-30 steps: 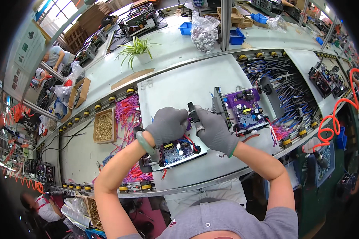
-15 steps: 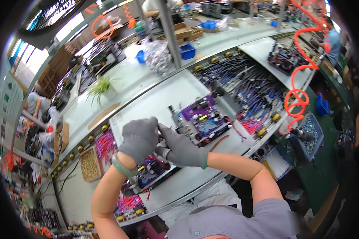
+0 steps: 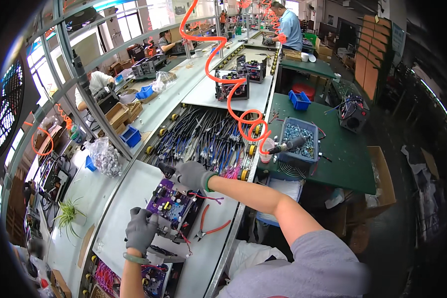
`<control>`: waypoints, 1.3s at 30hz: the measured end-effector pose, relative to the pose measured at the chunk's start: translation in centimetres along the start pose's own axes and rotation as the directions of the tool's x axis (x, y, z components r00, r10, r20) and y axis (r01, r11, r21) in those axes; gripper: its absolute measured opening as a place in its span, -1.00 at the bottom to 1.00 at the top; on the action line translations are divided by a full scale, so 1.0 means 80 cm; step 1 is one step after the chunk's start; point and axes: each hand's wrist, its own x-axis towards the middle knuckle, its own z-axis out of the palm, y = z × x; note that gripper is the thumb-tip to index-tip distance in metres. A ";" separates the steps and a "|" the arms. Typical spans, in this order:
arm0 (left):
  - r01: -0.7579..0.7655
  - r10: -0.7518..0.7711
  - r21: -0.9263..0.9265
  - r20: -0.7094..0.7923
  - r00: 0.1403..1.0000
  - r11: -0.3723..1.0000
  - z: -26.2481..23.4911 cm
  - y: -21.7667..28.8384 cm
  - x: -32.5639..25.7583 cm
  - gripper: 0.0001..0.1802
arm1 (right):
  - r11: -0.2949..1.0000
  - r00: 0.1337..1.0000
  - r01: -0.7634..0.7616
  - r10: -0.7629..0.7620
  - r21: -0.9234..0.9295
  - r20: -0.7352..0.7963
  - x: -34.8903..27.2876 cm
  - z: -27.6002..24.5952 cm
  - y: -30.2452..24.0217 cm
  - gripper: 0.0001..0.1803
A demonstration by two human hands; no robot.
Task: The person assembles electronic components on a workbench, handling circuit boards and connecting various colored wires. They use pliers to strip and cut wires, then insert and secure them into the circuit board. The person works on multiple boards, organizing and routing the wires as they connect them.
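Observation:
A purple circuit board [image 3: 170, 202] crowded with components sits in an open metal chassis on the white work board. At its near end, my left hand [image 3: 141, 230], in a grey glove, has its fingers curled over the chassis edge. My right hand [image 3: 192, 177], gloved the same way, is closed at the far end, next to a black round part [image 3: 166, 170]; its fingertips are partly hidden. Red-handled cutting pliers [image 3: 201, 231] lie with handles spread to the right of the chassis. Below my left hand, a second purple board unit [image 3: 156, 280] is partly covered by my forearm.
Bundled cables [image 3: 203, 131] fill the line beyond the chassis. A coiled orange air hose [image 3: 251, 119] hangs over them, with a power screwdriver [image 3: 289, 145] resting on a blue bin of screws [image 3: 308, 130]. Farther along stand finished-looking units [image 3: 232, 88]. Co-workers sit and stand beyond.
The view has swung to the right. My hands, together over the nearer unit before, have parted and moved to opposite ends of the farther chassis.

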 end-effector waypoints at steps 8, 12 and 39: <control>0.050 -0.094 -0.208 -0.206 0.974 0.977 -0.023 -0.088 -0.098 -0.43 | 0.991 0.990 0.130 -0.132 0.033 0.054 -0.050 0.056 -0.086 -0.44; 0.205 -0.304 -0.294 -0.347 0.887 0.934 -0.032 -0.115 -0.149 -0.25 | 0.711 0.849 -0.190 -0.227 0.677 0.476 -0.013 0.056 -0.090 -0.37; 0.562 -0.551 -0.107 0.119 0.826 0.820 -0.059 -0.106 -0.152 -0.30 | 0.827 0.711 0.362 -0.543 0.430 0.447 0.021 0.077 -0.211 -0.79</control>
